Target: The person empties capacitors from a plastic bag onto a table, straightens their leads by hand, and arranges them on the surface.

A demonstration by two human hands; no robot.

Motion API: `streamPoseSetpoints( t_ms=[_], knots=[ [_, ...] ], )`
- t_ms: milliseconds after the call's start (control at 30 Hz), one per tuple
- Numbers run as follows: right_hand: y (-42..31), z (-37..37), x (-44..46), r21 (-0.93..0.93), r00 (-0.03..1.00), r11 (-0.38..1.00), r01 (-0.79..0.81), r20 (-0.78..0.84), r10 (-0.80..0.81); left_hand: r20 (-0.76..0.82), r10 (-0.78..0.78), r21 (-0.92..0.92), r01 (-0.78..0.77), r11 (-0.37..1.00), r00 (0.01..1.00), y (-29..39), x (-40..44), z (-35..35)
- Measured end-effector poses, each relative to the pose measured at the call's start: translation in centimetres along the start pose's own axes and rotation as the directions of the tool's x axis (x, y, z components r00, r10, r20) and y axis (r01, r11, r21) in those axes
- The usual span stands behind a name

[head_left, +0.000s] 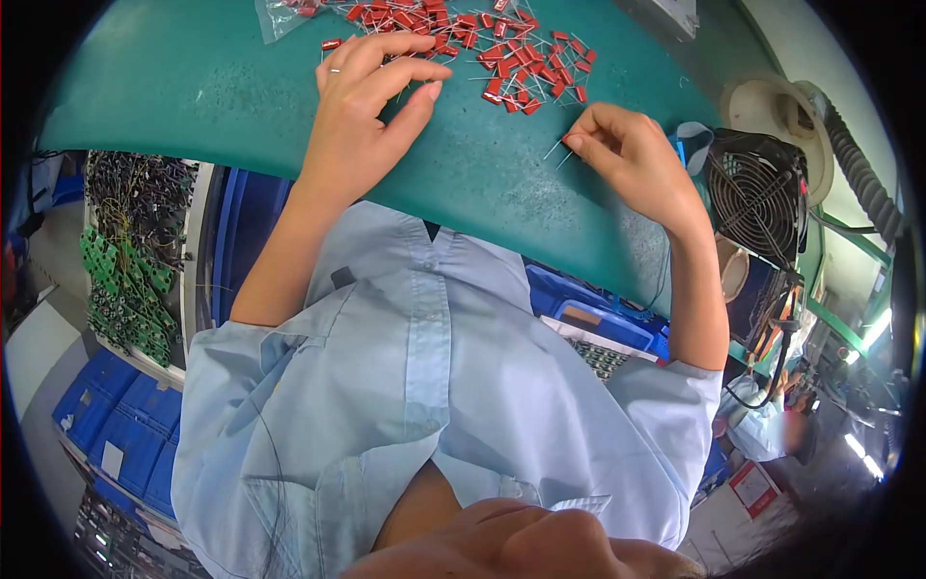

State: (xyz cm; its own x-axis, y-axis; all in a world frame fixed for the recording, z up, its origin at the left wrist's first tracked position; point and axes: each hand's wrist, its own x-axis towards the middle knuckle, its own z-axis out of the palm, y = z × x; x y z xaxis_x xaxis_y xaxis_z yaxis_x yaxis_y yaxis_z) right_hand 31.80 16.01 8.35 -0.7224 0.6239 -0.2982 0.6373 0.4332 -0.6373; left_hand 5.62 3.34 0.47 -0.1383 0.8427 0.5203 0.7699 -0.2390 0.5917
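Note:
My right hand (632, 159) pinches a small red capacitor (567, 141) between thumb and forefinger, its two thin wire leads pointing down and to the left. My left hand (371, 101) hovers at the near side of a pile of red capacitors (511, 58), fingers apart and curved. A loose red capacitor (332, 44) lies just beside its knuckles. Whether the left fingertips touch any part of the pile, I cannot tell. All of this is on a green work mat (241, 96).
A clear plastic bag (282, 17) lies at the far edge. To the right stand a black fan (757, 193) and a ribbed hose (858, 159). Green circuit boards (125, 289) fill a rack at left, above blue bins (121, 415). Another person (757, 429) is at lower right.

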Motion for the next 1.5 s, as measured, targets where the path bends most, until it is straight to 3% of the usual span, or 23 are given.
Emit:
streamPoseSetpoints(
  t_ms=[67,367,667,767,867,900,933,1000,1033,1100,1167,1267,1367,1500],
  knots=[
    [-1.1,0.3,-0.2,-0.039,0.999,0.999,-0.007,-0.035,0.005,-0.007,0.001,-0.002,-0.001,1.000,1.000,-0.1,0.0,0.0],
    [-0.1,3.6,-1.2,-0.337,0.908,0.912,0.235,-0.260,-0.330,0.004,0.011,0.011,-0.011,1.000,1.000,-0.1,0.3,0.2],
    [-0.1,4.9,-1.6,-0.544,0.849,0.798,0.257,-0.268,-0.456,0.028,0.024,0.007,-0.024,1.000,0.999,0.2,0.5,-0.1],
    [0.3,4.6,-1.7,-0.485,0.849,0.833,0.267,-0.290,-0.441,0.020,0.029,0.015,-0.029,0.999,0.999,0.2,0.5,-0.1],
    [0.2,1.9,-0.8,-0.221,0.907,0.942,0.252,-0.287,-0.309,0.000,0.013,0.029,-0.013,1.000,1.000,0.2,0.3,0.0],
    [0.3,0.2,0.0,-0.154,0.926,0.975,0.161,-0.319,-0.203,-0.005,0.010,0.031,-0.010,0.999,1.000,0.2,0.3,0.0],
    [1.3,-1.6,1.7,-0.171,0.855,0.954,0.244,-0.427,-0.295,-0.006,0.007,0.033,-0.007,0.999,1.000,0.2,0.2,0.0],
    [4.2,-7.3,5.8,-0.175,0.841,0.982,0.073,-0.519,-0.154,-0.020,0.018,0.025,-0.018,1.000,1.000,0.1,0.2,0.1],
    [6.4,-9.5,8.5,-0.050,0.783,0.991,0.127,-0.608,-0.131,-0.028,0.028,0.018,-0.027,0.999,0.999,0.1,0.3,0.2],
    [4.7,-12.1,11.5,-0.237,0.698,0.970,0.059,-0.685,-0.210,-0.026,0.023,0.019,-0.023,1.000,0.999,0.2,0.4,0.1],
    [5.8,-13.2,14.3,-0.260,0.650,0.959,0.112,-0.711,-0.268,-0.023,0.019,0.011,-0.019,1.000,1.000,0.1,0.3,0.1],
    [6.9,-12.7,14.0,-0.181,0.743,0.966,0.184,-0.618,-0.257,-0.032,0.011,-0.014,-0.012,1.000,0.999,-0.2,0.2,0.2],
    [6.8,-9.8,10.3,-0.219,0.884,0.901,0.374,-0.211,-0.418,-0.041,0.015,-0.003,-0.015,1.000,0.999,0.0,0.1,0.3],
    [3.9,-5.6,6.6,-0.166,0.952,0.946,0.278,-0.086,-0.294,-0.008,0.031,0.008,-0.031,0.999,0.999,-0.1,0.3,0.2]
  ],
)
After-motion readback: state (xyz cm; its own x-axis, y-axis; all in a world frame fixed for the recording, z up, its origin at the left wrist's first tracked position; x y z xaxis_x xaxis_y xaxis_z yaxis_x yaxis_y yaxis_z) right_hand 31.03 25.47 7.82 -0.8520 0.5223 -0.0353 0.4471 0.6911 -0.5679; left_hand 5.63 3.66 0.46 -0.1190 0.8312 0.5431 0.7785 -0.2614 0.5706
